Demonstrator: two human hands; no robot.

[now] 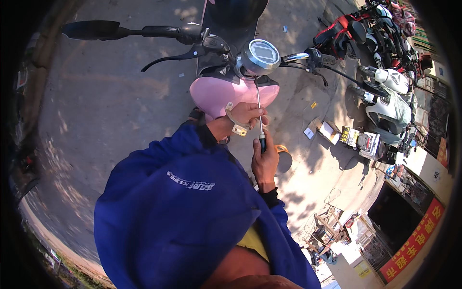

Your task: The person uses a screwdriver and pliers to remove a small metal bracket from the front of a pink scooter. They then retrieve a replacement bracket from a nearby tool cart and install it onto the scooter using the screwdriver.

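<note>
My right hand (266, 159) is closed around the dark handle of a screwdriver (261, 124). With its fingers, my left hand (245, 112) grips the metal shaft, which points up to the underside of a scooter's round instrument housing (260, 56). A pale curved bracket (239, 129) with a yellowish end plate lies across the left hand and wrist. Below the housing is the pink front panel (220, 94) of the scooter. Its handlebar carries a brake lever (173, 57) on the left and another on the right. The screwdriver's tip is hard to make out in shadow.
A dark disc with an orange rim (284, 160) is just beyond my right hand. Parked scooters (389, 104) line the right side. An open cardboard box (329, 132) lies on the pavement, and a cluttered stand (330, 225) is at lower right. A black mirror (92, 30) sticks out at upper left.
</note>
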